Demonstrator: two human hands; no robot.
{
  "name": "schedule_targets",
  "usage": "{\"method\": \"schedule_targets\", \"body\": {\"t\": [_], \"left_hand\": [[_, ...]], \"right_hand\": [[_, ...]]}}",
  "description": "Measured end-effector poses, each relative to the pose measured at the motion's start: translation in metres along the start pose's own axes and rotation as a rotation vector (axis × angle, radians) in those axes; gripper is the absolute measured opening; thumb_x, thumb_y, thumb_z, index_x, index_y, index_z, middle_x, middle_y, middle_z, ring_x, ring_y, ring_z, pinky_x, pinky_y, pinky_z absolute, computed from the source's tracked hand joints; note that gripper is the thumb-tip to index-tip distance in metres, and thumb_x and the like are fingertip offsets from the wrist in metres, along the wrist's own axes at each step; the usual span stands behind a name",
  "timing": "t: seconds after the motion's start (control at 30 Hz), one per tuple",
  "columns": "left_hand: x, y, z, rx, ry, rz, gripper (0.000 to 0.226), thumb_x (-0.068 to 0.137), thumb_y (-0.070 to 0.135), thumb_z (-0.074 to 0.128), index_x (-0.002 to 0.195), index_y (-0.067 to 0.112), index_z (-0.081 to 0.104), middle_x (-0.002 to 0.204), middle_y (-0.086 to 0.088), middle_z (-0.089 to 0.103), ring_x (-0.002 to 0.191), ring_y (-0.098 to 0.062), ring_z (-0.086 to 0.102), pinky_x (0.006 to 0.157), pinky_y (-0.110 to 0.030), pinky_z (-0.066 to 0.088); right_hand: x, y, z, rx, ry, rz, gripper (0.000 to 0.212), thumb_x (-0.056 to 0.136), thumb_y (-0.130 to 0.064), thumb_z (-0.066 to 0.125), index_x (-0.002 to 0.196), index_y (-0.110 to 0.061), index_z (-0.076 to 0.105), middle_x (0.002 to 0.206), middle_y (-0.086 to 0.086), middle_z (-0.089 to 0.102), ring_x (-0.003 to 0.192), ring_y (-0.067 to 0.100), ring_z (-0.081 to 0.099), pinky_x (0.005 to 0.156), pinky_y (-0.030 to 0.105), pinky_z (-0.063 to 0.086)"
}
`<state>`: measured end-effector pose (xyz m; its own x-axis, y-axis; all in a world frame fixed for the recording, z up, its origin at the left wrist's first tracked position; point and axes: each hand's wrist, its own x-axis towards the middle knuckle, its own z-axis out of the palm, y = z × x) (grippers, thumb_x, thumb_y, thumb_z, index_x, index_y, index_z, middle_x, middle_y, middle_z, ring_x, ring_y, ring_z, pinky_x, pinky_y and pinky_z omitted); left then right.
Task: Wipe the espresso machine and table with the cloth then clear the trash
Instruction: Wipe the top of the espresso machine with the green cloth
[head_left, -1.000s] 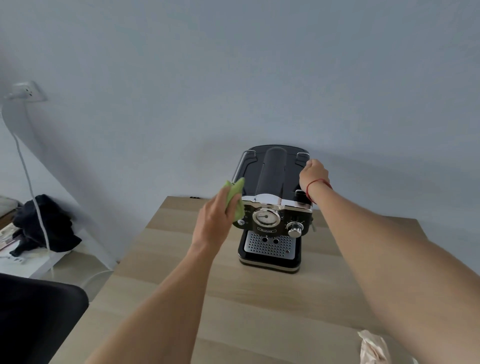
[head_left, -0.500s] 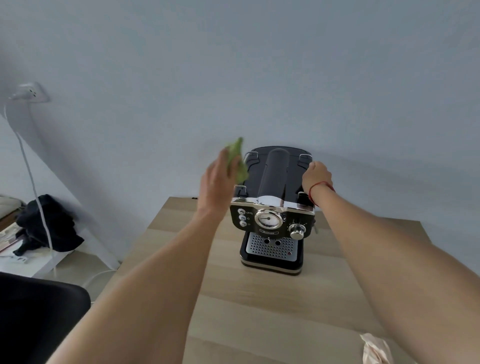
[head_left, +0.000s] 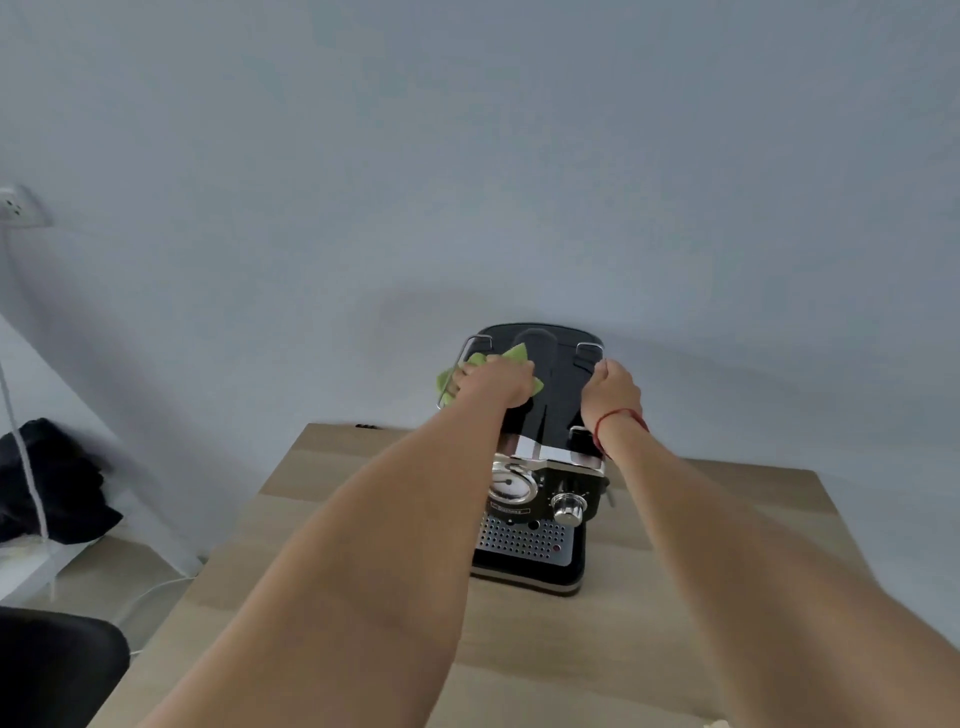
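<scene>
A black and chrome espresso machine (head_left: 540, 499) stands at the back of the light wooden table (head_left: 727, 545), against the wall. My left hand (head_left: 496, 384) presses a green cloth (head_left: 514, 357) onto the left part of the machine's black top; the cloth's corners stick out around the hand. My right hand (head_left: 610, 395), with a red string at the wrist, grips the right top edge of the machine. A scrap of crumpled paper trash (head_left: 872, 724) just shows at the bottom right edge of the frame.
A black chair back (head_left: 57, 670) is at the lower left. Dark clothing (head_left: 47, 483) lies on a white shelf at the left, with a white cable (head_left: 26, 457) hanging from a wall socket (head_left: 18, 205). A pale wall rises right behind the table.
My left hand has moved with the cloth from the machine's left side, up and over, onto its top. My right hand has stayed on the right top edge.
</scene>
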<state>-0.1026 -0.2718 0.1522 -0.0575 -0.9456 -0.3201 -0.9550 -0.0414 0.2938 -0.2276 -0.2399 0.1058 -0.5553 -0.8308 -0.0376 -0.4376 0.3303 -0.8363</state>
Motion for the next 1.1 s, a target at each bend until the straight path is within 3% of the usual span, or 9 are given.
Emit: {"method": "schedule_targets", "body": {"t": [0.1,0.17,0.27,0.33,0.53,0.63,0.8,1.0,1.1], "left_hand": [[0.028,-0.012,-0.001,0.004,0.014,-0.099,0.063,0.099,0.038,0.020,0.150,0.001,0.018,0.155,-0.023,0.020,0.142,-0.041,0.021,0.115,-0.052,0.021],[0.036,-0.017,0.006,-0.061,0.128,-0.100,0.066,0.096,0.041,0.017,0.145,0.000,0.028,0.151,-0.023,0.029,0.138,-0.039,0.026,0.112,-0.049,0.023],[0.030,-0.021,0.016,-0.157,0.339,0.119,0.050,0.101,0.036,0.024,0.127,0.001,0.049,0.130,-0.020,0.052,0.125,-0.037,0.046,0.106,-0.046,0.034],[0.017,-0.018,0.019,-0.184,0.342,0.297,0.049,0.101,0.039,0.028,0.127,0.003,0.050,0.126,-0.017,0.056,0.119,-0.035,0.053,0.101,-0.045,0.041],[0.011,-0.007,0.031,-0.118,0.294,0.647,0.049,0.100,0.045,0.035,0.135,0.014,0.050,0.147,-0.006,0.042,0.142,-0.027,0.029,0.118,-0.046,0.022],[0.033,-0.006,0.020,0.008,0.271,0.613,0.053,0.101,0.046,0.023,0.141,0.017,0.041,0.149,-0.006,0.037,0.143,-0.025,0.026,0.119,-0.042,0.015],[0.061,0.006,0.011,0.281,0.330,0.282,0.063,0.100,0.047,0.004,0.152,0.016,0.021,0.158,-0.009,0.025,0.149,-0.022,0.007,0.119,-0.043,-0.009],[0.061,0.038,0.025,0.256,0.241,0.567,0.056,0.099,0.044,0.022,0.138,0.010,0.043,0.148,-0.010,0.038,0.140,-0.027,0.029,0.117,-0.042,0.020],[0.069,0.025,0.015,0.202,0.265,0.433,0.066,0.092,0.055,0.017,0.141,0.017,0.038,0.149,-0.009,0.039,0.139,-0.027,0.032,0.115,-0.043,0.023]], "right_hand": [[0.004,-0.002,0.001,0.002,0.012,-0.007,0.029,0.103,-0.026,0.024,0.095,-0.017,0.050,0.091,0.007,0.055,0.079,0.023,0.050,0.069,0.032,0.038],[0.004,-0.004,0.000,-0.023,0.020,-0.016,0.030,0.103,-0.026,0.025,0.100,-0.015,0.053,0.092,0.007,0.056,0.079,0.022,0.050,0.069,0.032,0.038],[0.005,-0.006,-0.003,-0.056,0.026,-0.016,0.031,0.102,-0.026,0.026,0.102,-0.014,0.054,0.103,0.012,0.062,0.082,0.026,0.052,0.071,0.031,0.037],[0.006,-0.007,-0.006,-0.071,0.022,-0.020,0.033,0.102,-0.026,0.027,0.104,-0.011,0.056,0.107,0.014,0.063,0.090,0.033,0.057,0.072,0.031,0.038],[0.013,-0.002,-0.008,-0.036,0.000,-0.059,0.029,0.100,-0.025,0.031,0.076,-0.018,0.046,0.087,0.009,0.058,0.078,0.028,0.052,0.068,0.031,0.037],[0.013,-0.004,-0.010,-0.044,0.006,-0.071,0.027,0.101,-0.025,0.031,0.081,-0.015,0.047,0.085,0.008,0.054,0.077,0.028,0.050,0.068,0.030,0.036],[0.013,-0.003,-0.008,-0.101,0.005,-0.083,0.027,0.101,-0.025,0.029,0.083,-0.015,0.047,0.085,0.007,0.055,0.076,0.027,0.050,0.067,0.030,0.037],[0.022,0.001,-0.011,-0.096,-0.002,-0.085,0.027,0.100,-0.026,0.030,0.083,-0.016,0.049,0.088,0.009,0.057,0.078,0.029,0.051,0.068,0.031,0.036],[0.022,0.004,-0.011,-0.083,-0.017,-0.096,0.028,0.100,-0.025,0.031,0.081,-0.014,0.048,0.082,0.007,0.056,0.074,0.028,0.051,0.063,0.029,0.036]]}}
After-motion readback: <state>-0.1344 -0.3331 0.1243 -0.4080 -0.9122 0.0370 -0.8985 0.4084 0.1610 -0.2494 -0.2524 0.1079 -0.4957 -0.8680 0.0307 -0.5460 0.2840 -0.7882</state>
